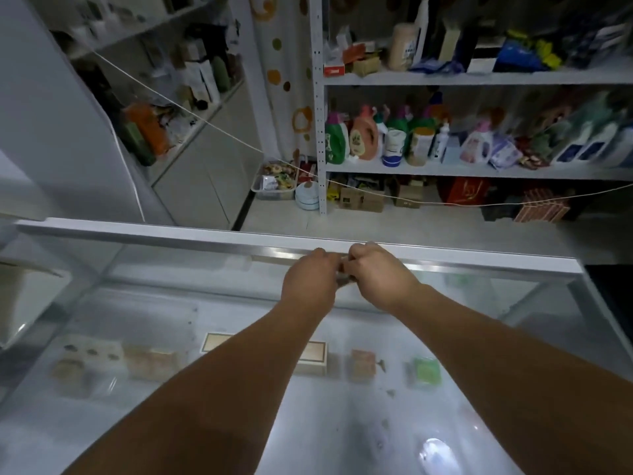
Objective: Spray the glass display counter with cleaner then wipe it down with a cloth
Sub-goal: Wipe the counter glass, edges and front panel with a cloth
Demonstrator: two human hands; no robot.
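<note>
Stockroom shelving [479, 171] of detergent bottles [363, 135] stands behind the glass display bench [154, 303], whose top pane spreads directly beneath both forearms. The left hand [310, 279] and right hand [380, 274] meet just above its far metal rail [462, 262], each curled onto a small dark item [344, 277] pinched between them, too hidden to identify. They are probably readying it at the far edge so that wiping can run back toward the body.

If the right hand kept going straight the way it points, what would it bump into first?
Probably the left hand, which it seems to touch; past that, the counter's far rail.
</note>
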